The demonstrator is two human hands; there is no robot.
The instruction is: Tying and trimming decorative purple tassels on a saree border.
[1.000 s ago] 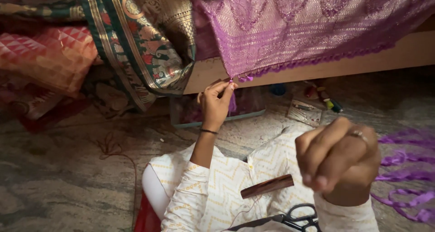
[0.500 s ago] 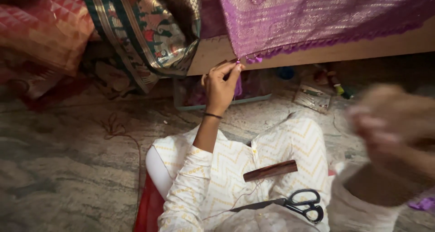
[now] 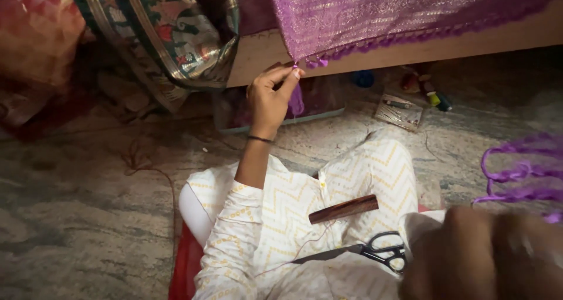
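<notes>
Grey mottled stone floor (image 3: 76, 218), person seated on it facing a low wooden bed (image 3: 410, 54) edge. Purple sari fabric (image 3: 387, 13) with woven gold pattern hangs over the bed edge, small purple tassels along its hem. Left hand (image 3: 271, 96) is raised to the hem near the bed's lower edge, fingertips pinched on a purple tassel (image 3: 296, 98) that hangs down from the pinch; thin dark bangle on that wrist. Right hand (image 3: 487, 259) sits low at the bottom right corner of the view, close to the camera and blurred, looks curled into a loose fist, cannot tell if it holds anything. Purple thread bundle (image 3: 522, 171) lies looped on the floor just above that hand. On the lap, over white clothes with yellow zigzag print: brown wooden comb (image 3: 343, 208), and black-handled scissors (image 3: 375, 253) just below it, the two apart. Green and gold patterned cloth (image 3: 170, 36) drapes down left of the purple fabric; red-orange cloth (image 3: 35, 36) heaped at far left. Under the bed: a shallow tray (image 3: 246, 115) behind the left hand, a small clear box (image 3: 400, 109), thread spools (image 3: 431, 92) near it.
</notes>
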